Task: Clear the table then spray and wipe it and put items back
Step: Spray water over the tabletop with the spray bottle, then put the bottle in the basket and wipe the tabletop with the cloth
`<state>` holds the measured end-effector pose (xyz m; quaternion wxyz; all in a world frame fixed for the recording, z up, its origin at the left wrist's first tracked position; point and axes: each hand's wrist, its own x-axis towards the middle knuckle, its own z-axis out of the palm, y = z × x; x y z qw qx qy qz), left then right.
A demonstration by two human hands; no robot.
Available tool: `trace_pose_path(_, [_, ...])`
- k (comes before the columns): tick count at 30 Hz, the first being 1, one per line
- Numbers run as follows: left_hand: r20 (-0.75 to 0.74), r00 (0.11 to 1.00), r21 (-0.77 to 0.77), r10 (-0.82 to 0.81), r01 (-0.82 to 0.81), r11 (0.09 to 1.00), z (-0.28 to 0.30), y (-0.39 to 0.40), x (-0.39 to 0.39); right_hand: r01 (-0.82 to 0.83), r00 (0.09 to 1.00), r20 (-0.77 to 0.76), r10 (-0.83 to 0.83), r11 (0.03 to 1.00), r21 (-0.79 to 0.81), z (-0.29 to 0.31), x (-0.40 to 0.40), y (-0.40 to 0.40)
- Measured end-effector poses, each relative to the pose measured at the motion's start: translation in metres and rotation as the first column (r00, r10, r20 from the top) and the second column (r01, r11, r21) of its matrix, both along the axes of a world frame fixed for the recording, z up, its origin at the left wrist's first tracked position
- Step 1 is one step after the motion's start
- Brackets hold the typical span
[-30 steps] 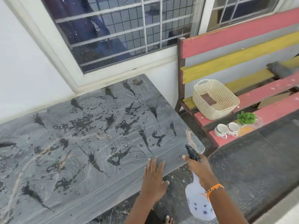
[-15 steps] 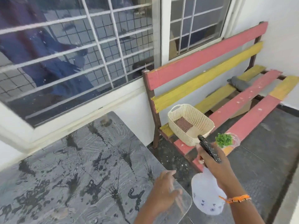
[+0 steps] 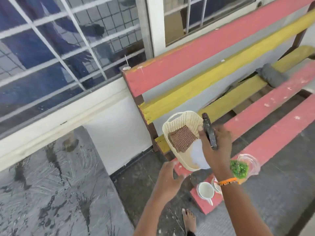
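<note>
My right hand (image 3: 216, 147) grips a white spray bottle (image 3: 198, 156) with a black trigger head (image 3: 209, 132), held over a cream basket (image 3: 173, 121) on the bench. A brown woven cloth (image 3: 182, 140) lies in the basket. My left hand (image 3: 168, 179) hovers open below the basket, off the table's edge, holding nothing. The grey table (image 3: 56, 189) at lower left is wet with spray streaks. Two white cups (image 3: 206, 190) and a small green plant (image 3: 238, 168) in a clear pot sit on the bench's front slat.
A red and yellow slatted bench (image 3: 255, 116) stands to the right of the table, with a grey cloth (image 3: 271, 76) further along it. Barred windows (image 3: 68, 48) and a white wall run behind. Dark floor lies between table and bench; a bare foot (image 3: 189, 220) shows below.
My view has swung right from the table towards the bench. My right hand has carried the spray bottle over to the basket. My left hand has lifted off the table.
</note>
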<state>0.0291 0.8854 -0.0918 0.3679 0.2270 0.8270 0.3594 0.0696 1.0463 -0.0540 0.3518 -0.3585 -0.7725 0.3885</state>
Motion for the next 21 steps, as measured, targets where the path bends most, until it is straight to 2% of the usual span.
trace_pose_path(4, [0.078, 0.995, -0.062, 0.064, -0.059, 0.996, -0.019, 0.041, -0.02, -0.106, 0.979, 0.176, 0.101, 0.994, 0.014, -0.041, -0.029, 0.039])
trace_pose_path(11, [0.174, 0.972, -0.135, 0.159, -0.137, 0.981, -0.05, 0.071, -0.048, -0.263, 0.824, 0.458, 0.333, 0.941, -0.211, -0.127, -0.04, 0.077])
trace_pose_path(15, [0.214, 0.957, -0.168, 0.195, -0.16, 0.973, -0.066, 0.082, -0.057, -0.342, 0.736, 0.482, 0.476, 0.875, -0.342, -0.154, -0.038, 0.071])
trace_pose_path(21, [0.237, 0.942, -0.212, 0.239, -0.19, 0.959, -0.08, 0.094, -0.066, -0.42, 0.634, 0.481, 0.606, 0.791, -0.444, -0.173, -0.027, 0.078])
